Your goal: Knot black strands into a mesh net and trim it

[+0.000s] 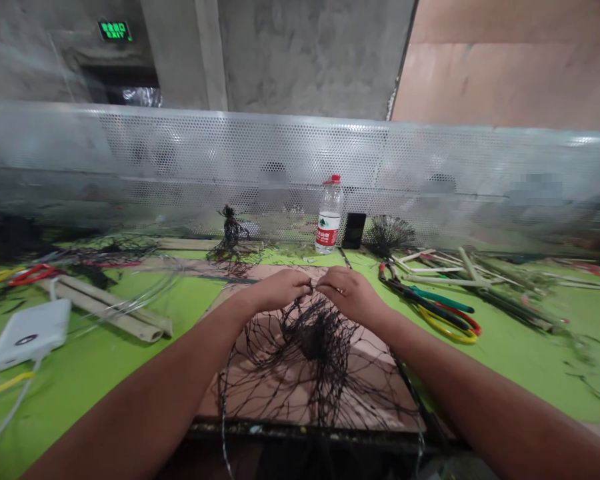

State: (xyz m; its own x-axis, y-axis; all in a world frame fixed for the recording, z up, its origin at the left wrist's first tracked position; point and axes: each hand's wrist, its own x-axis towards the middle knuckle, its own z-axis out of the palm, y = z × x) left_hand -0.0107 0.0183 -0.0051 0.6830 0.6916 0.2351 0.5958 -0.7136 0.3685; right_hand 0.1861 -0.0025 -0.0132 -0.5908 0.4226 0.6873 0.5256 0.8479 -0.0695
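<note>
Black netting (313, 333) lies bunched in a loose tangle over a brownish board (270, 400). Its mesh spreads toward the board's front edge. At the far side of the bunch, my left hand (285, 288) pinches a small dark bit of the netting between thumb and fingers. Close by, almost touching it, my right hand (350, 293) is closed in a pinch on the same dark bit. The fingertips partly hide what lies between them. A thin pale twisted cord (224, 407) hangs past the board's left front corner.
Right of the board lie pliers (430, 300) and cut green stalks (475, 267). A water bottle (329, 217) and a black phone (354, 231) stand by the perforated metal screen (280, 147). Leftward are bamboo tubes (110, 310), red-handled scissors (33, 274) and a white power bank (29, 335).
</note>
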